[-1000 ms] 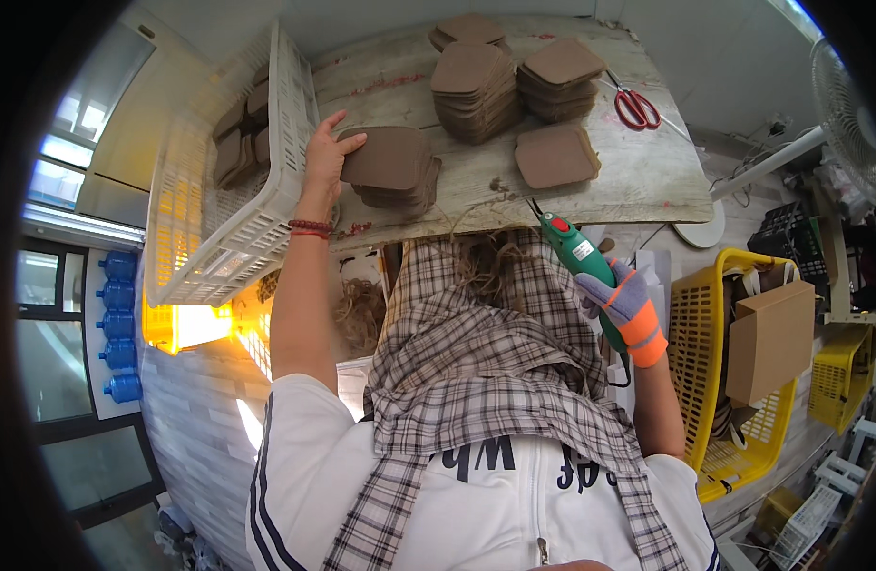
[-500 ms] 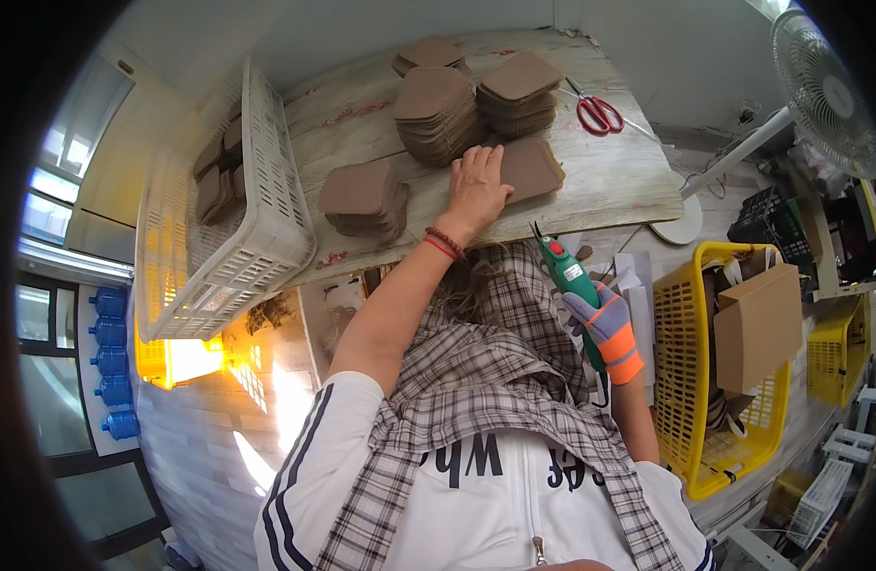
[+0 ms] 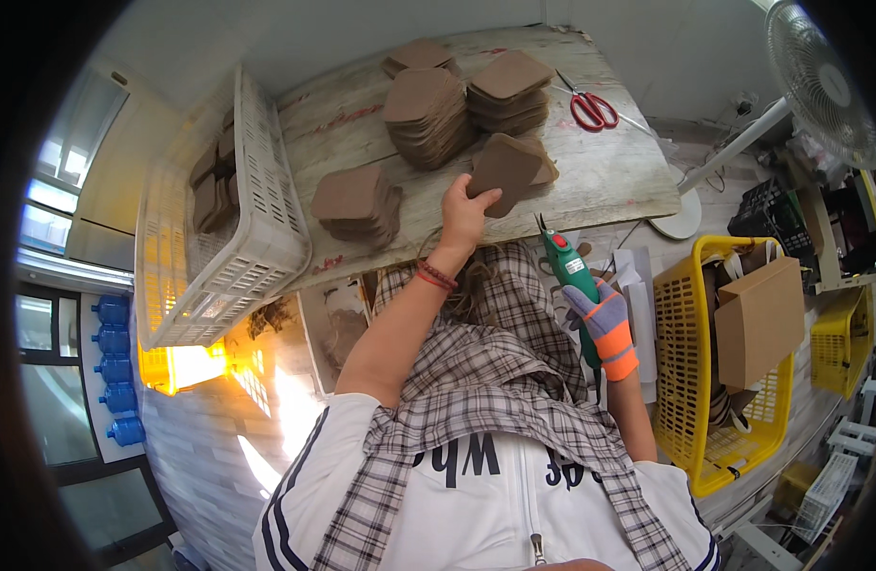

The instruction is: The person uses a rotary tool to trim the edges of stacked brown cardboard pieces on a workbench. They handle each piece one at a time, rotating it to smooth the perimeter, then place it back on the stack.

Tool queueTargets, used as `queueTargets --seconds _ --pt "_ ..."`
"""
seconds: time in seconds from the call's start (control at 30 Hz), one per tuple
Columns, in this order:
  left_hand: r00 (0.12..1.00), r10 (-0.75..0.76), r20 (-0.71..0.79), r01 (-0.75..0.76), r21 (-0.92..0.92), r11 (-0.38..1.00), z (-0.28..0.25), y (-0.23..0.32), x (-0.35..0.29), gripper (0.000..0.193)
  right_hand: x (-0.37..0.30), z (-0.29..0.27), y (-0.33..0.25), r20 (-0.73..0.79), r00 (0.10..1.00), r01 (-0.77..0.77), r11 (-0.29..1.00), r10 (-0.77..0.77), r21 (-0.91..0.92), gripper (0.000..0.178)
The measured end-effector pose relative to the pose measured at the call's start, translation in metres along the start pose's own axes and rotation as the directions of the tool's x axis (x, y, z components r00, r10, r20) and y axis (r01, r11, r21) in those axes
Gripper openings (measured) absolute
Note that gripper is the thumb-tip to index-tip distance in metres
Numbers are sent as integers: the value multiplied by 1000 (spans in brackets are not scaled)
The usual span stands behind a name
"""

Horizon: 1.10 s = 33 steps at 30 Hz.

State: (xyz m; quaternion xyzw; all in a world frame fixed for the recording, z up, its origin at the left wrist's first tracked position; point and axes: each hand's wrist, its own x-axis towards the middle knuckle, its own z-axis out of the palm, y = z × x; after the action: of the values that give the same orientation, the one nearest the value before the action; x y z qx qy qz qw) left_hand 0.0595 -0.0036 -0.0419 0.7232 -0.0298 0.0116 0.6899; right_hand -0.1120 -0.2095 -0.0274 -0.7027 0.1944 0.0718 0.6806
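Note:
My left hand (image 3: 465,217) pinches the near edge of a brown rounded flat piece (image 3: 506,173), thumb on top, and holds it tilted up. Just behind that piece lies a small pile of similar brown pieces (image 3: 546,173), partly hidden. My right hand (image 3: 598,319), in a grey and orange glove, is closed around a green electric cutter (image 3: 569,268) whose narrow dark blades point away from me, near the table edge. Further stacks of brown pieces stand to the left (image 3: 354,205), at the middle (image 3: 424,116), at the right (image 3: 507,90) and at the back (image 3: 419,55).
Red-handled scissors (image 3: 593,112) lie at the table's (image 3: 619,190) far right. A white perforated crate (image 3: 276,181) with brown pieces stands at the left. At the right are a yellow basket (image 3: 676,381) with a cardboard box (image 3: 759,324) and a standing fan (image 3: 823,86).
My left hand has lifted a brown piece off the small pile and tilted it up toward me. The right hand and the electric cutter have stayed about where they were.

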Motion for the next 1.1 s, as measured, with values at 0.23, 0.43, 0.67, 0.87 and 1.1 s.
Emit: queueTargets --seconds 0.23,0.43,0.67,0.87,1.1 --pt "984 -178 16 115 -816 566 10 32 -19 24 0 22 -38 -30 998 54 998 -53 35 31" --pt "986 -167 2 73 -904 422 9 28 -20 26 -2 34 -44 18 999 46 996 -47 77 32" --pt "982 -185 46 118 -911 396 17 28 -26 29 -3 37 -50 -4 998 65 995 -65 79 31" --pt "969 -229 90 185 -881 435 25 23 -38 27 -1 35 -60 -31 996 91 991 -88 102 30" --pt "966 -185 179 250 -821 514 26 18 -57 28 5 29 -70 -46 993 111 986 -107 123 27"
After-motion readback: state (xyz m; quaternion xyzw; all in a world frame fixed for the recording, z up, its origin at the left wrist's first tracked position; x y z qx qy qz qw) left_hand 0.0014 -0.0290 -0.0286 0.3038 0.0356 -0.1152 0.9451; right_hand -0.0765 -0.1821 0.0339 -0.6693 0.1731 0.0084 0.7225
